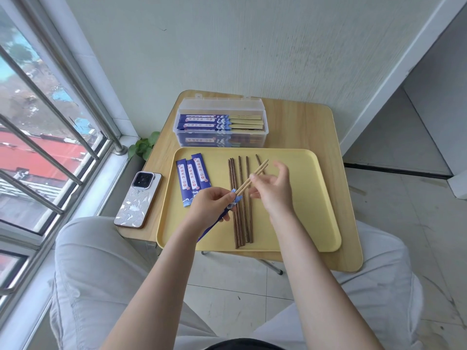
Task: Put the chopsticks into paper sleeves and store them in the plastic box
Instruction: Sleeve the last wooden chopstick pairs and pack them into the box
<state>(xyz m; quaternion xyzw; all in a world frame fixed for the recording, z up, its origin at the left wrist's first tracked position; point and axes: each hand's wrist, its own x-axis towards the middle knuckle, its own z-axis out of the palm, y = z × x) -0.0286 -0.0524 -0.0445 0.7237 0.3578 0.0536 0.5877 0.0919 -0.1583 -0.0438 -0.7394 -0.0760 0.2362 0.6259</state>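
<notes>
Several sleeved pairs are stored in the box (219, 122); a pale pair (252, 178), pinched by the right hand (271, 188), is half-sleeved in the sleeve (228, 207) gripped by the left hand (214, 203); dark chopsticks (240, 203) and three sleeves (192, 180) are left

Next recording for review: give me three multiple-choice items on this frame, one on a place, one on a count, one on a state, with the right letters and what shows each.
1. Where does the phone lie?
A. On the table left of the yellow tray
B. Inside the plastic box
C. On the tray among the dark chopsticks

2. How many empty paper sleeves lie on the tray?
A. One
B. Three
C. Six

3. What state is the pale chopstick pair in?
A. Lying loose on the tray
B. Partly inside a blue sleeve held by the left hand
C. Stored in the box

Answers:
1 A: it rests on the wooden table beside the tray's left edge.
2 B: three blue sleeves lie side by side at the tray's left.
3 B: their lower ends enter the sleeve while the right hand pinches them.
</notes>
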